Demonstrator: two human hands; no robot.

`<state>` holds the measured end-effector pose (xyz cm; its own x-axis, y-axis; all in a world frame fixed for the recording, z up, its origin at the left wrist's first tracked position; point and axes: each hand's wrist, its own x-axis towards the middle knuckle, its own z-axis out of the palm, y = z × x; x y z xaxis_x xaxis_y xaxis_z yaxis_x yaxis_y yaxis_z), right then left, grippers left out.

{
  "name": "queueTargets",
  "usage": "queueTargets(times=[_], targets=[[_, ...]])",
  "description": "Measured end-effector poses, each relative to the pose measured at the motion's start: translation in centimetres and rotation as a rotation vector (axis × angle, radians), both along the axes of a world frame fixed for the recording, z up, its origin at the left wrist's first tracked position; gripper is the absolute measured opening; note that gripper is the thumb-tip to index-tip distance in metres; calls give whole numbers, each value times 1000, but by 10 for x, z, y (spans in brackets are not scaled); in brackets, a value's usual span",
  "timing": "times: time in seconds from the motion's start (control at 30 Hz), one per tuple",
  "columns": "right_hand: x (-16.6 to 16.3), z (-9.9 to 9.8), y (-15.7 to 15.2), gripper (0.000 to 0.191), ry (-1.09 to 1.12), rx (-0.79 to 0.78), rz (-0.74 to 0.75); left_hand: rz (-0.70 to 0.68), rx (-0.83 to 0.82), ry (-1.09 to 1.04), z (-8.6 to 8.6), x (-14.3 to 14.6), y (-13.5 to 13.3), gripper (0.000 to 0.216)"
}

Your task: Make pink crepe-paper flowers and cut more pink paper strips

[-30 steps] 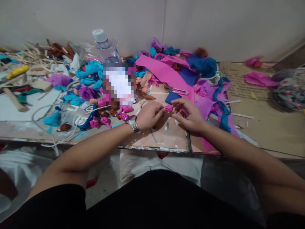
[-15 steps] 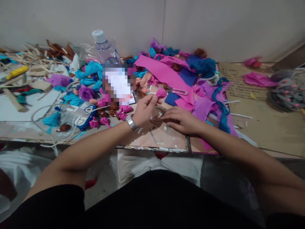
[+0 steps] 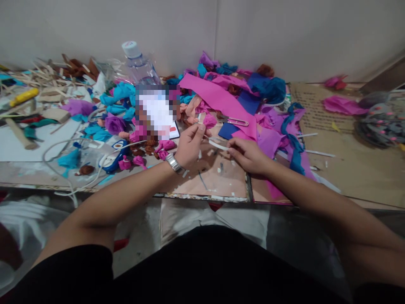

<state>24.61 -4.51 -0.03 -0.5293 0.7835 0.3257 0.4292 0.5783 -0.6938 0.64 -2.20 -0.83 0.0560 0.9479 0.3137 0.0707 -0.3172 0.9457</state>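
Left hand [image 3: 189, 145]: it was raised a little over the worktop [image 3: 218, 181], its fingers [image 3: 199, 128] pinched shut on the base of a small pink paper bud [image 3: 209, 120], so the crumpled head stood clear above the grip and kept its shape
Right hand [image 3: 248, 155]: it lay just right of the left, fingers curled shut on one end of a thin white strip [image 3: 218, 145]; whether that was tape or a stick could not be told
White strip: it ran from the right fingers across to the left ones, below the bud, seemingly drawn taut between the two hands so it could be handled at the bud's base
Pink paper bud: held in the air in front of the wide pink paper sheet [image 3: 221, 99], near the scissors [image 3: 236, 121], within easy reach of both
Finished buds [image 3: 164, 147]: a loose cluster of pink and brown ones lay left of the left wrist, apparently set aside where they would not get in the way
Watch [image 3: 175, 163]: on the left wrist
Water bottle [image 3: 139, 65]: upright at the back by the wall, clear of the working spot
Wooden sticks [image 3: 38, 74]: heaped at the far left
White cable [image 3: 72, 143]: looped over the left part of the worktop
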Motion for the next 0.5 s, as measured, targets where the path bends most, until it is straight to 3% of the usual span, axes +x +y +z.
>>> queueTargets(times=[0.1, 0.27, 0.5], targets=[[1, 2, -2, 30, 160, -109, -76, -15, -31, -40, -2, 1, 0, 49], [1, 4, -3, 45, 358, -362, -82, -18, -76, -91, -6, 1, 3, 50], [2, -2, 0, 55, 501, -481, -9, -186, -251, -192, 1, 6, -2, 49]])
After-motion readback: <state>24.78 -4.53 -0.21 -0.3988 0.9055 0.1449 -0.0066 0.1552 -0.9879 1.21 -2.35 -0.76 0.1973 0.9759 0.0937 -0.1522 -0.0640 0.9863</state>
